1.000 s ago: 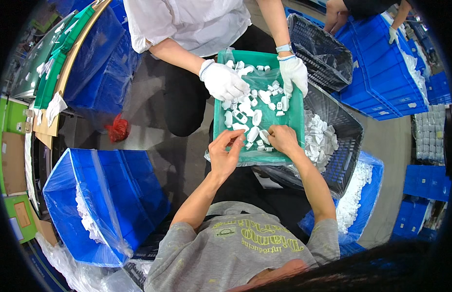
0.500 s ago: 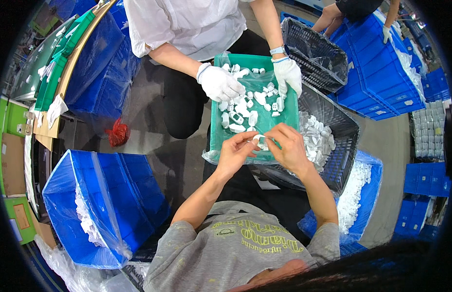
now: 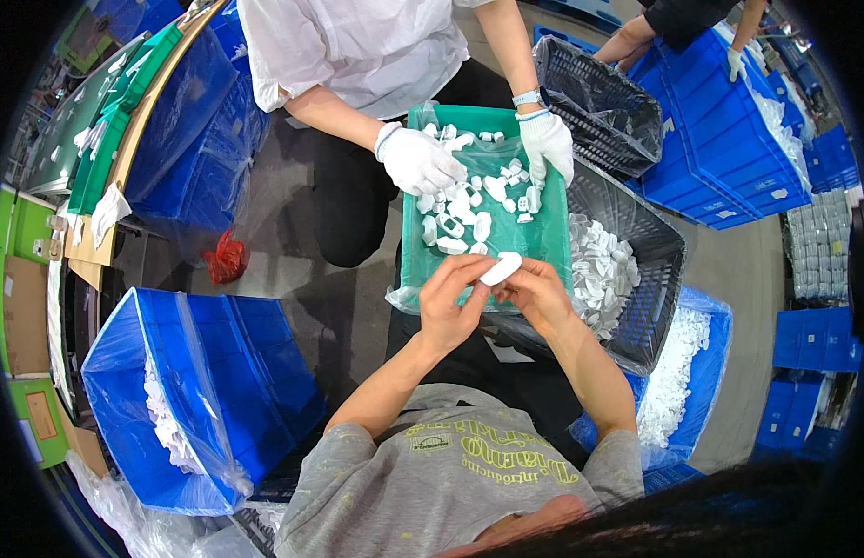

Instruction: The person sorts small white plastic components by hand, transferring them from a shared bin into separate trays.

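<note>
Between my two hands is a white oval plastic part (image 3: 502,269), its smooth face turned up. My left hand (image 3: 453,299) pinches its left end, and my right hand (image 3: 541,293) grips it from the right and below, with some fingertips hidden. Both hands are over the near edge of a green tray (image 3: 416,260). Loose white plastic parts (image 3: 452,224) of several shapes lie in the tray. Across from me, a person's white-gloved hand (image 3: 421,163) reaches among them, and that person's other gloved hand (image 3: 546,144) rests on the tray's right edge.
Right of the tray stands a black crate (image 3: 657,256) heaped with white parts. A blue bin (image 3: 714,372) of white pieces is behind it. On the left is another blue bin (image 3: 208,391), plastic-lined, with a red bag (image 3: 226,258) on the floor beyond it.
The white part has turned so its long smooth face shows, and both hands have come slightly nearer me. My right hand has curled in lower around it. The gloved hands have barely moved.
</note>
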Demonstrator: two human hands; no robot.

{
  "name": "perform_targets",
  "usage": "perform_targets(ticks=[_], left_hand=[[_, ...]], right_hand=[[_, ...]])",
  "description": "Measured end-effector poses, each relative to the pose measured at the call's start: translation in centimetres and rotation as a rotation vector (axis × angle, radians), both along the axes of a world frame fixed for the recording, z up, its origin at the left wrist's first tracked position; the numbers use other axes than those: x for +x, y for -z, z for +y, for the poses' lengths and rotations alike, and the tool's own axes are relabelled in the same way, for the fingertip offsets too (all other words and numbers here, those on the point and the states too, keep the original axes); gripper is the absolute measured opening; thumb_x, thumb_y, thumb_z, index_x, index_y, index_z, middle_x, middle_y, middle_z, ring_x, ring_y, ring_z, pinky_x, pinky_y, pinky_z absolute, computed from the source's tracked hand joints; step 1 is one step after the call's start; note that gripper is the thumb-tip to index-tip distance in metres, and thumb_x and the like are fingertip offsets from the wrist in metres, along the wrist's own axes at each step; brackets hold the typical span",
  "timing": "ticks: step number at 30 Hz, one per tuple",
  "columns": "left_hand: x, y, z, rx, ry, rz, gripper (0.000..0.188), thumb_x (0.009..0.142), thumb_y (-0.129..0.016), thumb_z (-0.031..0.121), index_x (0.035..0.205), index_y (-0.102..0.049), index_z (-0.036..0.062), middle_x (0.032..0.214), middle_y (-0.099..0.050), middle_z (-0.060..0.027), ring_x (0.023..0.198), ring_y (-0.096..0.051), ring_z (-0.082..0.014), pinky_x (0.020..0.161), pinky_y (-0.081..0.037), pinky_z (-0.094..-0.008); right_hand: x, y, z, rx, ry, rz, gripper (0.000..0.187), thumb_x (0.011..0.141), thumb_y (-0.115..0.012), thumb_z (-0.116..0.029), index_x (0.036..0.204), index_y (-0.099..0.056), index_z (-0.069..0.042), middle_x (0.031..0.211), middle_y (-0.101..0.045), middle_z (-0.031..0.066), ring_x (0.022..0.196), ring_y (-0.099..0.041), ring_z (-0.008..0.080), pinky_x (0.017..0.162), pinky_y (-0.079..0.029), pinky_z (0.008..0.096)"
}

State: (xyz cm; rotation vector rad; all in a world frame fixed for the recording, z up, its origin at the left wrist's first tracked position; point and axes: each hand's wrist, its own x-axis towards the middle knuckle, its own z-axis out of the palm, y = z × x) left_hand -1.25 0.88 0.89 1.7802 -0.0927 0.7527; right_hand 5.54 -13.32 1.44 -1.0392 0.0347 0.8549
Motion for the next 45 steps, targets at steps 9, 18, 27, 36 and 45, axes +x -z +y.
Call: perform_targets(ticks=[9,18,27,36,45], left_hand=[[0.7,1.8,2.4,-0.823,-0.026,0.415,0.018,0.079,-0.058,-0.003,0.096,-0.062,-0.0042,0.084,-0.064,-0.0104,0.07,-0.061,-0.0142,0.061,-0.053,-0.0246],[0.9,2.8,3.5,-0.835,-0.049,0.41,0.018,0.079,-0.058,-0.002,0.097,-0.062,-0.0038,0.087,-0.065,-0.0117,0.071,-0.062,-0.0149,0.06,-0.052,-0.0253],[1.0,2.3,3.2,-0.85,-0.015,0.467,0.017,0.079,-0.058,-0.001,0.096,-0.061,-0.004,0.086,-0.064,-0.0117,0.07,-0.062,-0.0153,0.06,-0.052,-0.0252],[0.9,1.7,1.1,-0.864,0.097,0.544,0.017,0.079,-0.059,0.0,0.095,-0.061,-0.0035,0.084,-0.064,-0.0108,0.069,-0.062,-0.0159,0.059,-0.052,-0.0262],[0.5,0.5,-0.7,-0.847,0.175,0.623,0.017,0.079,-0.061,0.001,0.095,-0.06,-0.0038,0.086,-0.064,-0.0109,0.072,-0.062,-0.016,0.061,-0.052,-0.0263]], right_hand=[[4.0,2.3,-2.3,-0.45,-0.061,-0.411,0.01,0.077,-0.063,-0.01,0.082,-0.063,-0.002,0.077,-0.062,0.0061,0.069,-0.058,0.0143,0.062,-0.044,0.0263],[5.5,4.7,-1.0,-1.133,-0.903,-1.125,0.019,0.067,-0.067,-0.018,0.083,-0.064,-0.008,0.09,-0.062,0.0092,0.086,-0.058,0.0293,0.072,-0.046,0.0404],[6.3,3.7,-3.0,-0.62,-0.498,-0.561,0.016,0.073,-0.067,-0.012,0.084,-0.062,-0.001,0.076,-0.063,0.0064,0.067,-0.061,0.0183,0.062,-0.047,0.0296],[3.4,0.4,-4.0,0.018,-0.134,-0.112,0.017,0.081,-0.06,-0.006,0.095,-0.058,0.002,0.085,-0.062,0.0098,0.07,-0.059,0.017,0.065,-0.047,0.0281],[1.4,0.0,-4.4,-0.008,0.001,-0.288,0.019,0.08,-0.061,-0.004,0.098,-0.058,0.003,0.087,-0.062,0.0087,0.078,-0.059,0.015,0.07,-0.047,0.027]])
